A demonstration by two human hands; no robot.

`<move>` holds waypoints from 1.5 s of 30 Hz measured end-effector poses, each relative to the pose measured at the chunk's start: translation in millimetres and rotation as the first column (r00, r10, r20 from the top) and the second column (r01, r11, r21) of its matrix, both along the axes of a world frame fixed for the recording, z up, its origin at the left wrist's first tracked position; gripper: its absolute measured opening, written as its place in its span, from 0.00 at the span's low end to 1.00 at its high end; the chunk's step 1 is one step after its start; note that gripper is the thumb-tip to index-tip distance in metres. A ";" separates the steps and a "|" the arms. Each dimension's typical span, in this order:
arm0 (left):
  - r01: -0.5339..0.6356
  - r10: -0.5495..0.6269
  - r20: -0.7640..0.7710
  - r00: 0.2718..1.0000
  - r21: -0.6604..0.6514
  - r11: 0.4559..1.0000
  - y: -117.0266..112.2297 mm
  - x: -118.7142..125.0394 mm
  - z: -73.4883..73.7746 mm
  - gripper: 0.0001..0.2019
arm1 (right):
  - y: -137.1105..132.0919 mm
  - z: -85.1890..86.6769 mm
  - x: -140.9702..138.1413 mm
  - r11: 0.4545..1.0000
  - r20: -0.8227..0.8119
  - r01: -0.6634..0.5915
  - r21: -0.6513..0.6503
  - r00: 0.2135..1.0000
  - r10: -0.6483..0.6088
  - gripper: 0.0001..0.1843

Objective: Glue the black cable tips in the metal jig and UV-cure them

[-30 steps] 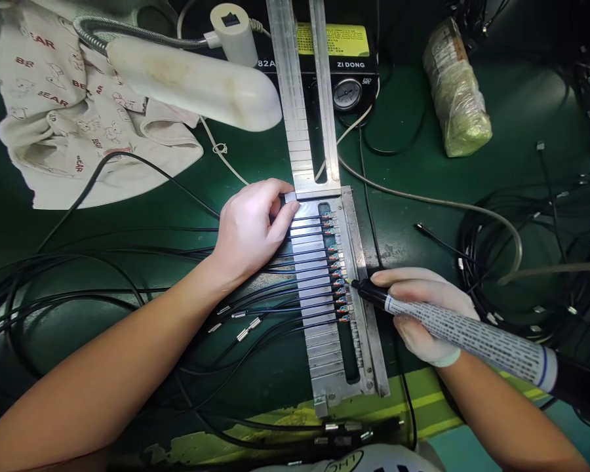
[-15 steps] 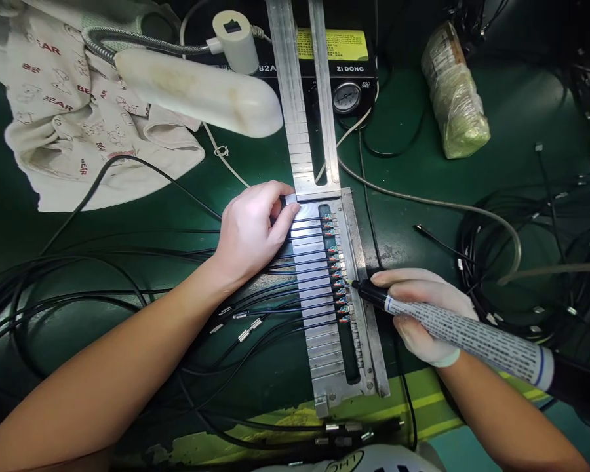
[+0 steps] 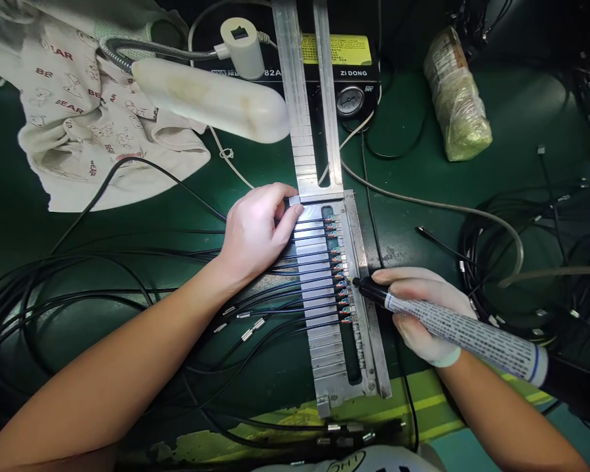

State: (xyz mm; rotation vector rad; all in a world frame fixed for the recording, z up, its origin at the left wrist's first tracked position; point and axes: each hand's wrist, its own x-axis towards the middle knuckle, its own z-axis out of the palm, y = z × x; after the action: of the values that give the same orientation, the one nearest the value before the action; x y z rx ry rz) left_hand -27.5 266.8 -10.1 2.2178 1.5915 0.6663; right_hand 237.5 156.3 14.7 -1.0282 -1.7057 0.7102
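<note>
A slotted metal fixture (image 3: 324, 357) lies lengthwise in the middle of the bench. Several thin black cables (image 3: 319, 288) cross it side by side, their small connector ends (image 3: 343, 283) lined up over its long slot. My left hand (image 3: 258, 226) is bare and closes thumb and fingers on the fixture's upper left corner. In my right hand (image 3: 425, 314), which wears a thin whitish glove, is a thick pen-shaped tool (image 3: 465, 335) with printed text and a black front end. Its narrow tip points left and is close to the middle connectors; whether it touches them I cannot tell.
Above the fixture stretches a slotted metal rail (image 3: 295, 118), in front of a black box with a gauge (image 3: 350, 101). A white lamp (image 3: 216, 98) hangs at upper left over a printed cloth (image 3: 103, 144). Coiled cables (image 3: 496, 255) lie right; a plastic-wrapped bundle (image 3: 457, 98) lies behind them.
The whole view has shifted slightly, so most things appear a little further right. Both hands keep their hold, and the tool's tip stays near the middle connectors.
</note>
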 end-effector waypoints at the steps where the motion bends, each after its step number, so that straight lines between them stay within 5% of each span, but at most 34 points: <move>1: 0.000 0.000 -0.001 1.000 -0.001 1.000 0.0 0.0 0.0 0.12 | 0.0 -0.2 0.2 1.000 -0.001 -0.001 0.000 1.000 0.001 0.18; 45: 0.001 -0.002 0.034 0.999 0.023 1.000 -0.2 0.5 -2.9 0.10 | -6.7 4.2 6.5 0.997 0.006 -0.076 0.003 0.997 0.076 0.19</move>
State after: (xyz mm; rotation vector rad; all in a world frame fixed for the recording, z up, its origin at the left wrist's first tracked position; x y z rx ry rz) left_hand -27.0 266.7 -13.0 2.2117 1.5733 0.7221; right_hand 244.0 149.7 18.9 -0.9684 -1.7578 0.7531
